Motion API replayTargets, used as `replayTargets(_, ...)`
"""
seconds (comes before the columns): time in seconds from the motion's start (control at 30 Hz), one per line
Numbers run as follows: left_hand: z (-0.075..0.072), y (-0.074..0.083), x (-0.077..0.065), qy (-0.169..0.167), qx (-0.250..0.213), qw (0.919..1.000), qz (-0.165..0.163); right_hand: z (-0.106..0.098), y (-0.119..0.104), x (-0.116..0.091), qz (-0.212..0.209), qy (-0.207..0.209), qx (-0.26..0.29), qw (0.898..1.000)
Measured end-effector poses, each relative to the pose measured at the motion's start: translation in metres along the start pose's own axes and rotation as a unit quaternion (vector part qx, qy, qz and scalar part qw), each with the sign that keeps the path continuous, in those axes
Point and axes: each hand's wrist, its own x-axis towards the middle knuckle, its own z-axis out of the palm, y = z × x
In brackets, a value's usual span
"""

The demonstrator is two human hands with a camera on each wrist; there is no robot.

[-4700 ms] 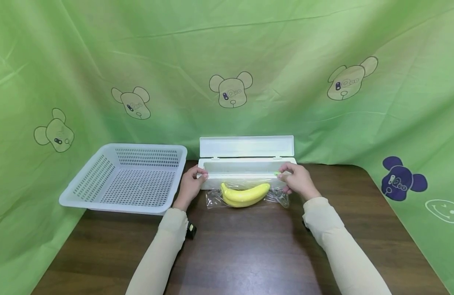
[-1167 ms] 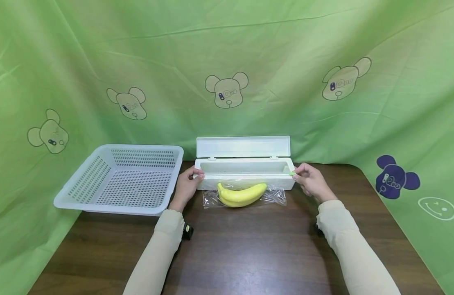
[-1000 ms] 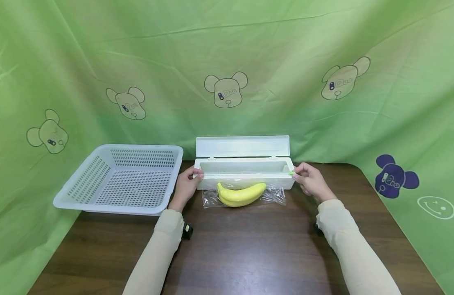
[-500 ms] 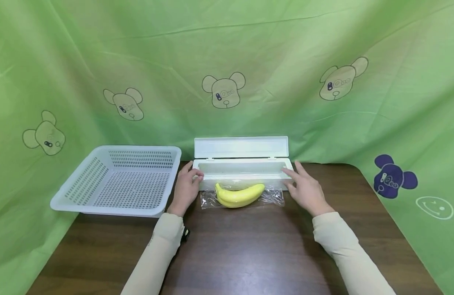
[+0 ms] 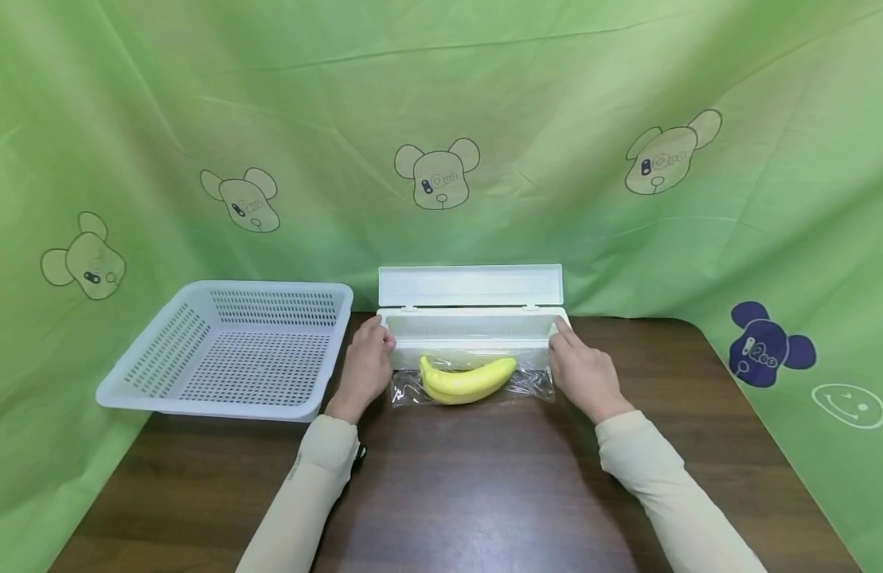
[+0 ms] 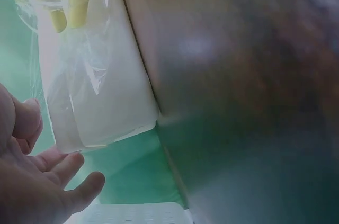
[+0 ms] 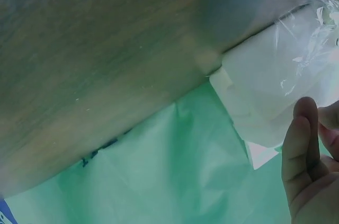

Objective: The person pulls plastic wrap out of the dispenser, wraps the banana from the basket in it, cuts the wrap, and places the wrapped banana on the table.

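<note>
A long white cling film box [image 5: 477,358] stands at the back of the table, its lid [image 5: 470,285] raised. Clear cling film [image 5: 530,382] hangs from its front edge onto the table. Yellow bananas [image 5: 468,382] lie at the film in front of the box; their stem ends [image 6: 79,9] show in the left wrist view. At the box's left end my left hand [image 5: 367,366] pinches the film between thumb and index finger, the other fingers [image 6: 85,192] spread. My right hand [image 5: 584,370] is at the right end, fingertips bent together at the film; the exact pinch is partly hidden.
A white perforated plastic basket [image 5: 326,410] stands left of the box, close to my left forearm. A green curtain [image 5: 326,103] with printed bear heads hangs behind and beside the dark wooden table [image 5: 470,493].
My right hand slid a green cutter along the box to its right end, let go of it with fingers spread, then came in to the film's right end. My left hand stayed at the left end.
</note>
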Motion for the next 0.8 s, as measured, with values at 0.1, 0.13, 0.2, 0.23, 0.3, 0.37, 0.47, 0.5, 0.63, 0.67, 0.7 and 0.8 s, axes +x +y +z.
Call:
replayTargets(0.1, -0.002, 0.001, -0.002, 0.003, -0.005, 1.0, 0.004, -0.003, -0.001, 0.0, -0.008, 0.004, 0.017, 1.0)
replayTargets(0.13, -0.003, 0.001, -0.003, 0.006, -0.01, 0.9999, 0.004, -0.004, -0.002, -0.001, -0.012, 0.007, 0.023, 1.0)
replayTargets(0.2, -0.005, 0.002, -0.005, 0.009, -0.026, 0.9996, 0.005, -0.006, -0.003, -0.001, -0.016, 0.01, 0.033, 0.999)
replayTargets(0.23, -0.006, 0.002, -0.006, 0.011, -0.035, 0.9993, 0.006, -0.006, -0.003, -0.001, -0.017, 0.008, 0.039, 0.999)
replayTargets(0.3, -0.008, 0.004, -0.007, 0.009, -0.051, 0.9986, 0.005, -0.008, -0.005, -0.002, -0.02, 0.0, 0.048, 0.999)
replayTargets(0.37, -0.009, 0.005, -0.008, 0.006, -0.059, 0.9982, 0.008, -0.008, -0.006, -0.003, -0.02, -0.015, 0.05, 0.998)
replayTargets(0.47, -0.01, 0.005, -0.009, 0.008, -0.062, 0.998, 0.013, -0.007, -0.009, -0.003, -0.018, -0.037, 0.044, 0.998)
replayTargets(0.5, -0.01, 0.005, -0.01, 0.01, -0.062, 0.9979, 0.015, -0.006, -0.01, -0.002, -0.016, -0.04, 0.038, 0.998)
replayTargets(0.63, -0.009, 0.003, -0.01, 0.011, -0.063, 0.9978, 0.015, -0.002, -0.012, 0.001, -0.014, -0.025, 0.019, 0.999)
replayTargets(0.67, -0.009, 0.003, -0.01, 0.009, -0.064, 0.9978, 0.014, -0.001, -0.012, 0.001, -0.017, -0.017, 0.017, 1.0)
replayTargets(0.7, -0.009, 0.002, -0.01, 0.009, -0.064, 0.9978, 0.014, 0.0, -0.012, 0.001, -0.02, -0.009, 0.018, 1.0)
replayTargets(0.8, -0.011, 0.002, -0.011, 0.017, -0.066, 0.9974, 0.022, -0.001, -0.012, 0.001, -0.023, 0.007, 0.037, 0.999)
